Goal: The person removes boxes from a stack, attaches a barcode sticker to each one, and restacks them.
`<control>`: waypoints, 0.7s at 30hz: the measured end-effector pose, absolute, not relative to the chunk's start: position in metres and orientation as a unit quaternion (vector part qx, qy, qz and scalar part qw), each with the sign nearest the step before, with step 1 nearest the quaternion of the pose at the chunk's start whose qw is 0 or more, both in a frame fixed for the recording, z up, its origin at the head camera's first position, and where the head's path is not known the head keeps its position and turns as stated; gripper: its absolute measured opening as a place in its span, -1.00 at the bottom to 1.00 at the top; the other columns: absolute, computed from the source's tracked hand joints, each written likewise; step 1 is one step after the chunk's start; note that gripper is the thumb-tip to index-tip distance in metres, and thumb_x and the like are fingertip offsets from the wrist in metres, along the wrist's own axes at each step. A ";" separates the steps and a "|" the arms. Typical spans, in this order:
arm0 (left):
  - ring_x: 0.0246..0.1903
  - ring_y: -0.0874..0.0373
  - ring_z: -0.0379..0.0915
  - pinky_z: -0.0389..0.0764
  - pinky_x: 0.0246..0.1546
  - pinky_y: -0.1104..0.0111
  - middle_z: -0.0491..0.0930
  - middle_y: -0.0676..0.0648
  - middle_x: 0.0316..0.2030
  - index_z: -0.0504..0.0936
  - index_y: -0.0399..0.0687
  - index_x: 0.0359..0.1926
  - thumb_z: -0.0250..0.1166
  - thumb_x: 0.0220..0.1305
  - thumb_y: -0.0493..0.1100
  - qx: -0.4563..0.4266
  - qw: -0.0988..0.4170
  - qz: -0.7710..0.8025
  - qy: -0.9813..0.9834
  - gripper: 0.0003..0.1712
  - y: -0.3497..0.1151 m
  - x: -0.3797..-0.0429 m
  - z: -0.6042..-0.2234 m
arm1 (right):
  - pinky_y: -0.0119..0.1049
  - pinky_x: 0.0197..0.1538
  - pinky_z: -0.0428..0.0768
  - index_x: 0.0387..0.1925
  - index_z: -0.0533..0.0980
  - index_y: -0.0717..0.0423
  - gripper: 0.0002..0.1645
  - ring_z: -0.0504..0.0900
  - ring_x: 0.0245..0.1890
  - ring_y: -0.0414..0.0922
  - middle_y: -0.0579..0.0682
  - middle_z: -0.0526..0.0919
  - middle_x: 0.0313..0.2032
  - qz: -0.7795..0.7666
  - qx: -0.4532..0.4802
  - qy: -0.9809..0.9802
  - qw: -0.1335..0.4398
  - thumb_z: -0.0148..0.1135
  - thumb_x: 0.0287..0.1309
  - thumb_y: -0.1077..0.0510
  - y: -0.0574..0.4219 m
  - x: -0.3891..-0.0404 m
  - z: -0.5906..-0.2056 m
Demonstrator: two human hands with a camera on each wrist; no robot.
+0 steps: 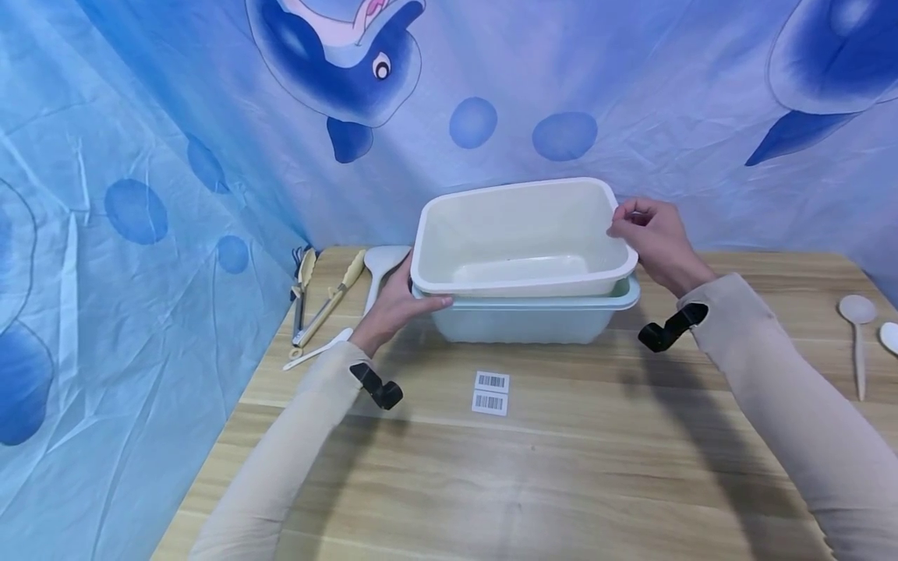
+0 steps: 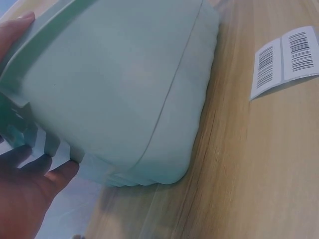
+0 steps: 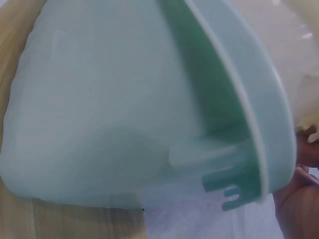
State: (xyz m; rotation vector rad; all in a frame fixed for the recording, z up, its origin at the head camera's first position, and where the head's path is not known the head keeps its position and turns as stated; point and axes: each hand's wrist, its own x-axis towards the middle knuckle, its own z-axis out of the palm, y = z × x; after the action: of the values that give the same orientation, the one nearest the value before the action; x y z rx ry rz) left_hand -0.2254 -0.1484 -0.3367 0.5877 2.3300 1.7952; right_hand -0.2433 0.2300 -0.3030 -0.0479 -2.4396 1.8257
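A white rectangular basin (image 1: pixel 519 222) sits tilted in a light green basin (image 1: pixel 519 323), its back side higher than its front. My left hand (image 1: pixel 396 308) grips the left end of the green basin, the thumb along the front rim. In the left wrist view the fingers (image 2: pixel 62 174) press against the end wall below the rim. At the other end my right hand (image 1: pixel 655 238) pinches the right rim of the white basin. The right wrist view shows the green basin's wall (image 3: pixel 99 99) up close, with part of my right hand (image 3: pixel 294 201) beyond its rim.
Left of the basins lie tongs (image 1: pixel 330 305), a large white spoon (image 1: pixel 384 257) and a small white spoon (image 1: pixel 319 348). Two barcode labels (image 1: pixel 490 393) are on the wooden table (image 1: pixel 561 483) in front. A pale spoon (image 1: pixel 858 310) lies far right; a blue printed curtain (image 1: pixel 491 70) hangs behind.
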 end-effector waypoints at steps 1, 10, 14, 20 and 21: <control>0.27 -0.03 0.28 0.16 0.40 0.00 0.35 -0.11 0.29 0.04 0.21 0.49 0.48 -0.02 -0.21 0.195 0.071 0.595 0.776 0.12 -0.149 -0.225 -0.337 | -0.43 -0.59 0.43 -0.43 0.53 -0.06 -0.85 0.39 -0.54 -0.23 -0.16 0.45 -0.50 0.601 -0.016 -0.798 0.050 0.19 0.17 0.26 0.230 -0.243 -0.303; 0.29 -0.02 0.27 0.16 0.40 0.00 0.35 -0.10 0.30 0.06 0.21 0.49 0.48 -0.02 -0.23 0.192 0.073 0.594 0.778 0.11 -0.149 -0.226 -0.336 | -0.48 -0.56 0.47 -0.48 0.55 0.06 -0.83 0.40 -0.53 -0.23 -0.13 0.47 -0.54 0.675 -0.007 -0.735 0.064 0.19 0.11 0.37 0.228 -0.244 -0.300; 0.32 -0.01 0.24 0.11 0.43 0.02 0.37 -0.11 0.29 0.12 0.15 0.46 0.46 -0.01 -0.23 0.191 0.070 0.591 0.781 0.04 -0.148 -0.225 -0.336 | -0.48 -0.52 0.52 -0.48 0.55 0.12 -0.84 0.43 -0.53 -0.21 -0.09 0.48 -0.54 0.712 -0.004 -0.699 0.062 0.19 0.09 0.41 0.228 -0.243 -0.296; 0.46 0.00 -0.01 -0.09 0.47 -0.04 0.20 -0.08 0.43 0.06 0.11 0.49 0.47 0.00 -0.19 0.171 0.067 0.569 0.801 0.09 -0.147 -0.222 -0.332 | -0.47 -0.55 0.53 -0.50 0.55 0.18 -0.83 0.46 -0.57 -0.20 -0.07 0.52 -0.56 0.747 0.004 -0.660 0.077 0.15 0.06 0.46 0.229 -0.243 -0.286; 0.48 0.01 -0.06 -0.11 0.47 -0.05 0.15 -0.07 0.46 0.03 0.13 0.50 0.47 0.00 -0.18 0.170 0.067 0.567 0.803 0.11 -0.147 -0.221 -0.331 | -0.46 -0.55 0.53 -0.49 0.54 0.19 -0.83 0.47 -0.57 -0.20 -0.06 0.53 -0.56 0.752 0.004 -0.654 0.077 0.15 0.06 0.47 0.230 -0.243 -0.283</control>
State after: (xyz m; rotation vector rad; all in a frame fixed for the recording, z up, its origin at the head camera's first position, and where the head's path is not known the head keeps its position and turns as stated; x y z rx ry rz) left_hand -0.2214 -0.1465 -0.3314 0.5127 2.4218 1.7079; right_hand -0.2431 0.2298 -0.2829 0.0117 -1.9600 2.2535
